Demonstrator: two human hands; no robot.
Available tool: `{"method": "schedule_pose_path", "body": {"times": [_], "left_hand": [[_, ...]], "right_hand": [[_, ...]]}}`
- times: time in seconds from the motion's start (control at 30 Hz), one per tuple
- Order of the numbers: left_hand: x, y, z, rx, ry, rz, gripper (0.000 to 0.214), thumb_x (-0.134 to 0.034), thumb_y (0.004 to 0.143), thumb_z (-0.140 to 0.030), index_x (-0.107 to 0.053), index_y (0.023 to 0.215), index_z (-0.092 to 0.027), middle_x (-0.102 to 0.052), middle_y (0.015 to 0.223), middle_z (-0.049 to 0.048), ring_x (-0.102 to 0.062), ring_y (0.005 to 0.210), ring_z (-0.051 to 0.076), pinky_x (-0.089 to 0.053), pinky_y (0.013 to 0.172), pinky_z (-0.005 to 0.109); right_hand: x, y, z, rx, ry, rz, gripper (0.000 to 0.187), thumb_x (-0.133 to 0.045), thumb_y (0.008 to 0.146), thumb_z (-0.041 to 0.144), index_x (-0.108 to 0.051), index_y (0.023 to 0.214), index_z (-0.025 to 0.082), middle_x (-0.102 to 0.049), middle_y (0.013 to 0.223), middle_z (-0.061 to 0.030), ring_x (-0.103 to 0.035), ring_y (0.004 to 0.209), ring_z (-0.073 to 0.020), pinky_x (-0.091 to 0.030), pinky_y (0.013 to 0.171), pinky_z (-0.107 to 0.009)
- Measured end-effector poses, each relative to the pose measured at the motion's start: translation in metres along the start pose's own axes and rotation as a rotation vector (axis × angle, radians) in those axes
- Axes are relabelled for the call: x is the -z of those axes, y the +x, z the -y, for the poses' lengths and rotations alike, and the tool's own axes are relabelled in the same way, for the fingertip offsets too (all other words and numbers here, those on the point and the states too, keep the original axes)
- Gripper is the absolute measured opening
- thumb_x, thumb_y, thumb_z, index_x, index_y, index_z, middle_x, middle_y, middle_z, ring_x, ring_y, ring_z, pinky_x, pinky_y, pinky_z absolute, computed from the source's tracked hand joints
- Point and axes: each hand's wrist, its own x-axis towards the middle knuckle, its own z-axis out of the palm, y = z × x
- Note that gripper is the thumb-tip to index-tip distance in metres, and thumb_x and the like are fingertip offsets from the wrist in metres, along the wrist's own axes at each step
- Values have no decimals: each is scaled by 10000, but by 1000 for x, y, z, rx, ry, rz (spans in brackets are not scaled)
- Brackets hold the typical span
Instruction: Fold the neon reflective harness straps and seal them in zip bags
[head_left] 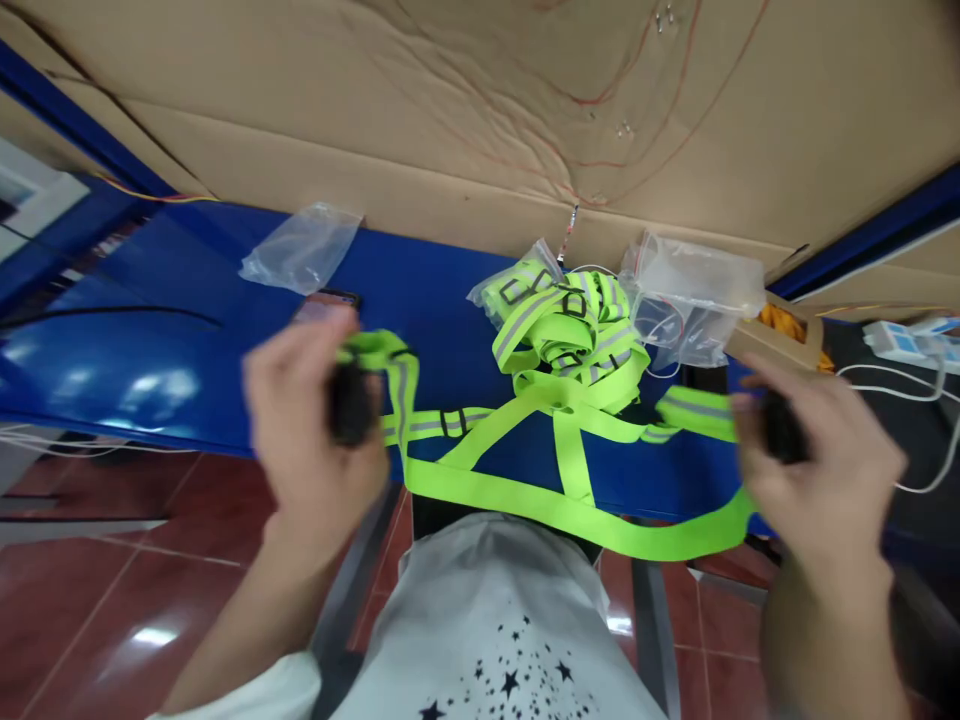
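Along the front of the blue tabletop (442, 300), a fluorescent yellow-green reflective harness (525, 502) stretches between the left hand (309, 430) and right hand (832, 455), sagging toward the lap. Both are closed, the left gripping a blurred black fitting (350, 402), the right a similar black piece (783, 427).
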Motion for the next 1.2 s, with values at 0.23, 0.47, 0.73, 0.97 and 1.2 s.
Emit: {"method": "schedule_pose_path", "body": {"times": [0.23,0.47,0.73,0.97,1.2], "left_hand": [[-64,-25,-45,-419,155,416,703,-352,975,-21,-271,1641,-230,-639,1356,157,-675,1169,269,-612,988,424],[-73,-23,-44,-441,224,423,705,-377,983,-28,-223,1647,-204,-638,1379,168,-686,1182,281,-612,985,419],[-79,-27,-67,-194,406,527,747,-386,963,-50,-181,1671,-169,-605,1375,171,-748,979,210,-631,748,297],[-86,-20,-73,-140,534,516,790,-400,944,-41,-179,1690,-181,-617,1325,157,-742,870,183,-587,599,265],[-87,-19,-73,-184,570,507,757,-383,944,-31,-213,1676,-125,-612,1345,167,-730,860,180,-618,642,282]], "right_hand": [[-61,-11,64,316,-28,339,724,-526,681,46,-601,1401,67,-706,1183,-180,-649,1013,-328,-557,870,-475],[-69,-12,66,283,26,311,713,-524,698,51,-582,1407,95,-692,1206,-167,-623,1032,-321,-534,893,-463],[-78,-18,87,99,-94,270,623,-571,816,108,-539,1437,125,-690,1231,-179,-616,1044,-338,-493,845,-459],[-83,-13,93,67,-147,228,639,-569,873,161,-470,1504,125,-657,1282,-212,-584,1040,-359,-465,859,-495],[-85,-3,100,83,-295,236,601,-562,862,116,-506,1459,69,-670,1253,-237,-559,1000,-366,-425,797,-480]]}}
